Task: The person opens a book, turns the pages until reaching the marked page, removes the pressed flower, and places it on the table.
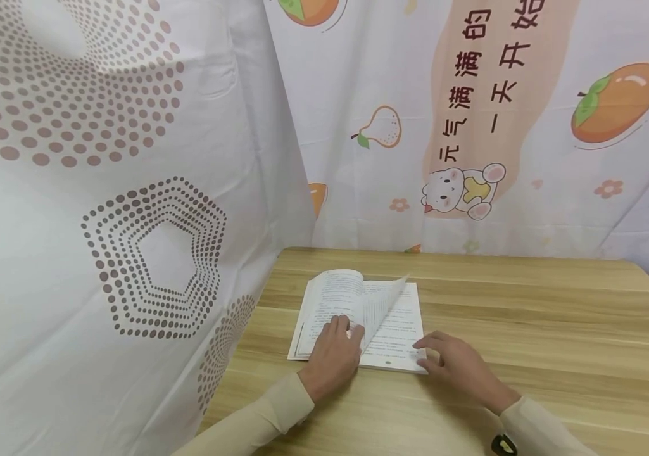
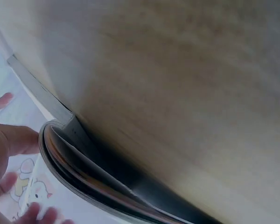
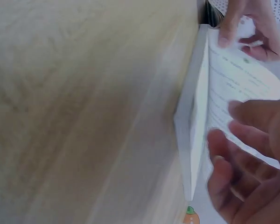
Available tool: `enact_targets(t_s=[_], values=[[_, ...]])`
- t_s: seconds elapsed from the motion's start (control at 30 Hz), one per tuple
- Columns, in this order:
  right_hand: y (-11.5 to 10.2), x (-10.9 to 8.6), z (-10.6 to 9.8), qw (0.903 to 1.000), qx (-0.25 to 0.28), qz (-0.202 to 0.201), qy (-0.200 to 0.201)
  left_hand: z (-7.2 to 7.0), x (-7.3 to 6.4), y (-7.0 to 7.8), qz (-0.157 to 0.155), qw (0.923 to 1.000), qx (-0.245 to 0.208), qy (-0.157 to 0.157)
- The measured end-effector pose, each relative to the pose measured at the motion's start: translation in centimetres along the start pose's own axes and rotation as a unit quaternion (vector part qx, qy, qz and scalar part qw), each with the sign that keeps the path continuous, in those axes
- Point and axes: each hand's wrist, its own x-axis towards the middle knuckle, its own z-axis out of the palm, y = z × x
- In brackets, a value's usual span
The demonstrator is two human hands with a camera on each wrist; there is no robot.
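Observation:
A thick paperback book lies spread on the table with printed text on its pages. One leaf stands partly raised and curved near the spine, its far corner tipped to the right. My left hand rests on the lower part of the left-hand pages, thumb beside the spine at the foot of the raised leaf. At the lower right corner of the book is my right hand, fingers loosely bent over the page edge with nothing between them. The left wrist view shows the bowed page stack edge-on beside the left thumb.
The wood-grain table extends right of the book and in front of it. A white dotted curtain hangs close along the left side. Behind the table hangs a printed cloth with fruit, a bear and lettering.

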Motion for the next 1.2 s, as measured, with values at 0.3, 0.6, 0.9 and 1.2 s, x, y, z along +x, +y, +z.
enact_targets(t_s=[0.3,0.6,0.9,1.2], values=[[0.0,-0.4,0.5,0.9964,-0.050,-0.052,-0.045,-0.4,-0.4,-0.1,0.042,0.9990,0.016,-0.001],[0.0,-0.4,0.5,0.9937,-0.090,-0.061,-0.027,-0.2,-0.7,-0.5,0.040,0.9984,0.034,-0.022],[0.1,-0.2,0.6,0.9906,-0.111,-0.079,-0.017,-0.2,-0.9,-0.9,0.032,0.9988,0.027,-0.027],[-0.1,0.1,0.5,0.9879,-0.129,-0.087,0.002,-0.3,-1.2,-1.0,0.024,0.9990,-0.009,-0.037]])
